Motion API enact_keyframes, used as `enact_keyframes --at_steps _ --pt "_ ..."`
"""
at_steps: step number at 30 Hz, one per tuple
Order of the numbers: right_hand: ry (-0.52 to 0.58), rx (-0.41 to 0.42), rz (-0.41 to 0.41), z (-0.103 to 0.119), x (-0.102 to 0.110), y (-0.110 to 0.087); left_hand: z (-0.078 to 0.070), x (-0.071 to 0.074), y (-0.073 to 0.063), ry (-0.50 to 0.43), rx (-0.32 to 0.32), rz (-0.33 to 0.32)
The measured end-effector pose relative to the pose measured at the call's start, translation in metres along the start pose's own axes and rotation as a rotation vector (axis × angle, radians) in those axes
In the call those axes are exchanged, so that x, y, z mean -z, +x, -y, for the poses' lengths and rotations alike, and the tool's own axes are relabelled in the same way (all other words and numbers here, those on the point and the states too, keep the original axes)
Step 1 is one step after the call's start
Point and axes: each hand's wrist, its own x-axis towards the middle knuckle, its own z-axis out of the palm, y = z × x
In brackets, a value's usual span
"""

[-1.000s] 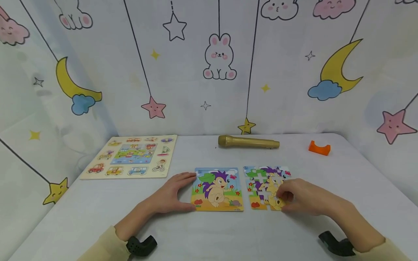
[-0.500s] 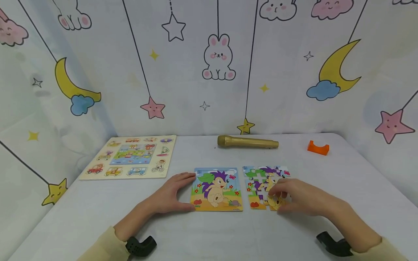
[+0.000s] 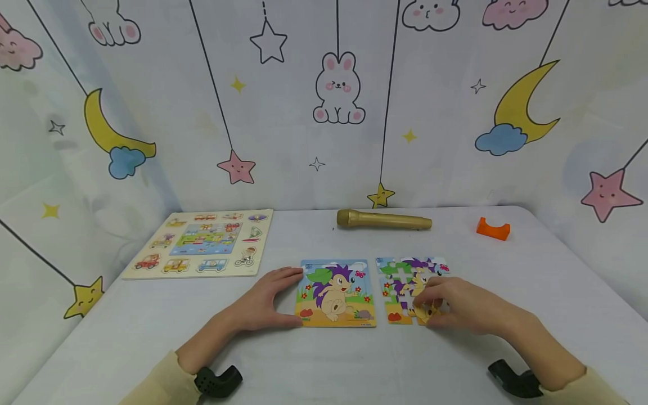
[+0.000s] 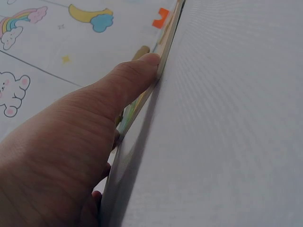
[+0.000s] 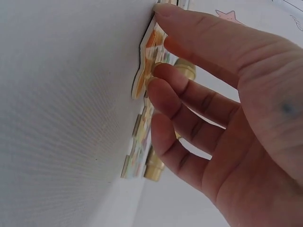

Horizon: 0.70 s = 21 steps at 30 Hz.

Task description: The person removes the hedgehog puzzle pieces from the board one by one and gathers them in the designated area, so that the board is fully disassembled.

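A square picture board (image 3: 349,315) with a purple-haired hedgehog lies flat on the white table. My left hand (image 3: 268,299) spans its left side, fingertips at the upper corner and thumb at the lower one; in the left wrist view the thumb (image 4: 128,78) touches the board's edge. To the right, a partly joined jigsaw puzzle (image 3: 392,298) shows the same hedgehog. My right hand (image 3: 463,306) is at its lower right part, pinching a yellowish puzzle piece (image 3: 425,313) between thumb and fingers. The fingers partly hide that piece and the puzzle's right side.
A large vehicle-picture puzzle board (image 3: 253,228) lies at the back left. A gold toy microphone (image 3: 385,220) lies along the back, with an orange notched block (image 3: 493,229) to its right. A cartoon-printed cloth (image 3: 283,112) hangs behind the table.
My right hand has shifted slightly left over the lower part of the jigsaw puzzle, with the yellowish piece at its fingertips. The left hand and the picture board stay in place.
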Motion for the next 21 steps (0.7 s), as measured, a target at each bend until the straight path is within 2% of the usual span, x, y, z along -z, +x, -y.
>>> enact_keyframes --at_steps 13,21 --pt "-0.008 -0.042 0.015 0.0015 0.0008 -0.0012 0.0014 -0.0001 0.0001 0.004 0.013 0.004" --pt "0.015 -0.02 0.004 -0.0001 0.0002 -0.0003 0.0004 0.0006 -0.0005 0.001 0.01 0.001"
